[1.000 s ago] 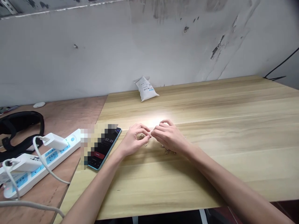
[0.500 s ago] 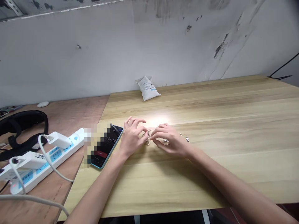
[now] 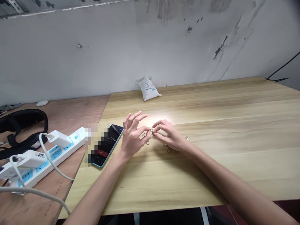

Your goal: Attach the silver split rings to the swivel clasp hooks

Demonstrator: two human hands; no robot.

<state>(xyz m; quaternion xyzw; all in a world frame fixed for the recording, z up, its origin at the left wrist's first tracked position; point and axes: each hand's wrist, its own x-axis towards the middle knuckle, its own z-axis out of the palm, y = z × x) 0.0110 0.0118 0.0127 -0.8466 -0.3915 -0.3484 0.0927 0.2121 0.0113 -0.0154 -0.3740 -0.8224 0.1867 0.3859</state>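
Between the fingertips of both hands is a small metal ring point(image 3: 152, 130), held just above the table. My left hand point(image 3: 134, 134) pinches it with thumb and forefinger while the other fingers fan upward. From the opposite side, my right hand point(image 3: 170, 136) grips it with bent fingers. A loose metal ring point(image 3: 148, 142) lies under the left fingertips, with more rings partly hidden behind them. Several small metal pieces point(image 3: 169, 150) lie below the right palm, partly covered. Another small metal piece, possibly a clasp point(image 3: 187, 138), rests right of the right wrist.
A phone point(image 3: 106, 145) showing a timer lies left of my left hand. Further left are a white power strip point(image 3: 56, 153) with plugged-in chargers, cables and a black headset strap point(image 3: 25, 125). A white packet point(image 3: 149, 89) sits at the back near the wall.
My right hand has moved slightly left and up, its fingertips now meeting the left ones at the small ring. My left hand's free fingers have spread and lifted.
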